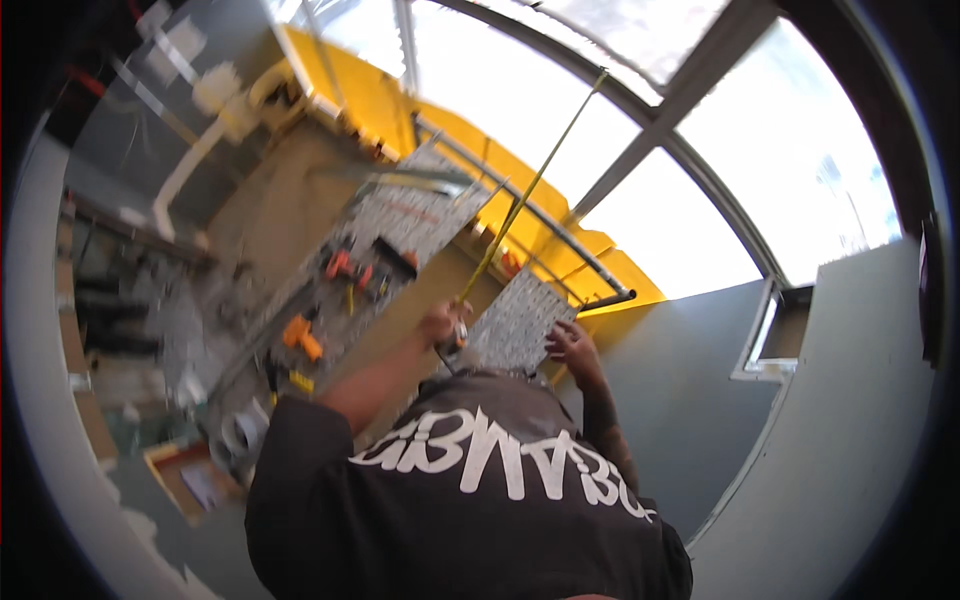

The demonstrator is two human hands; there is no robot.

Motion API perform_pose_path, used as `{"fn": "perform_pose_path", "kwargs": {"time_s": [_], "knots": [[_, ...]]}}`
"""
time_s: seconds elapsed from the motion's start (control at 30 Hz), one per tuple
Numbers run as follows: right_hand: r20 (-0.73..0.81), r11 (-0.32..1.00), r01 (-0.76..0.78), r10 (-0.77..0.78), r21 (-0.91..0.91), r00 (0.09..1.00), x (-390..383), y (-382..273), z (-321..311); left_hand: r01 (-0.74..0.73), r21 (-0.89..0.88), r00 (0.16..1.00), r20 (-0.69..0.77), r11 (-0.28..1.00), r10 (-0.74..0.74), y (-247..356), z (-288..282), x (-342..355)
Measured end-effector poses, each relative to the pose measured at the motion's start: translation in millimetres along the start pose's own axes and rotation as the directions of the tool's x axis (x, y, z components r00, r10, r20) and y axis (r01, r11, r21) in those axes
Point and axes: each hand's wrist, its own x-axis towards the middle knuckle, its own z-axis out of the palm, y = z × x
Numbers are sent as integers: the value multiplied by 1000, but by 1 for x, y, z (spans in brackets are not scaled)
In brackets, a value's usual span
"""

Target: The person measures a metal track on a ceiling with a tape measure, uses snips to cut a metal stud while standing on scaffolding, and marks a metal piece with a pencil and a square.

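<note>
The left hand (442,322) curls round a tape measure (459,334) at near centre, its yellow blade (496,240) slanting far and right past the metal railing (560,234) toward the window frame (650,126). The right hand (572,346), fingers spread, hovers by the speckled board (515,322). Such a long unsupported blade could buckle; a loosened grip could let it swing.

The left hand (440,322) hides part of the tape measure (460,336); to its left, a red tool (343,265) blurs beyond identification. Below the right hand (572,345), the shirt (480,545) hides some forearm (604,420).
</note>
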Motion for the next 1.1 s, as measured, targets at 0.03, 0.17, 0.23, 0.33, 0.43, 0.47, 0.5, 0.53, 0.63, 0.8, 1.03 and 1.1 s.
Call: {"fn": "perform_pose_path", "kwargs": {"time_s": [0.03, 0.17, 0.23, 0.33, 0.43, 0.47, 0.5, 0.53, 0.63, 0.8, 1.03, 1.1], "knots": [[-9, 999, -41, 41, -2, 999, 4, -6, -4, 30, 33, 999, -43, 999, -28, 3, -12, -8], [71, 982, -142, 151, -121, 986, 42, -14, -19, 143, -8, 971, -191, 990, -142, -3, -34, -53], [148, 962, -162, 197, -218, 969, 66, -21, -19, 152, 13, 944, -298, 988, -141, -34, -33, -82], [262, 958, -125, 194, -260, 945, 109, -45, -17, 344, 19, 842, -448, 939, -300, -39, -13, -131], [363, 939, -76, 204, -335, 909, 151, -70, -7, 482, -132, 543, -731, 866, -413, -62, 28, -184], [412, 932, -40, 197, -360, 889, 167, -74, -3, 549, -326, 465, -646, 770, -605, -55, 33, -201], [422, 911, 6, 185, -412, 888, 182, -74, 3, 547, -348, 434, -660, 761, -613, -58, 39, -215], [468, 889, 49, 192, -455, 863, 202, -73, 10, 544, -466, 339, -638, 698, -691, -68, 52, -231], [619, 806, 240, 189, -542, 762, 251, -72, 35, 600, -525, 82, -710, 603, -700, -163, 119, -283], [758, 635, 512, 188, -579, 624, 258, -90, 132, 664, -620, 360, -224, 417, -906, -263, 236, -335], [1000, 53, 998, -19, 26, -25, 225, -17, 238, 157, -938, 351, -241, 310, -905, -189, 231, -358], [976, 278, 936, 78, -216, 202, 203, -2, 269, 92, -953, 324, -244, 287, -914, -189, 222, -375]]}}
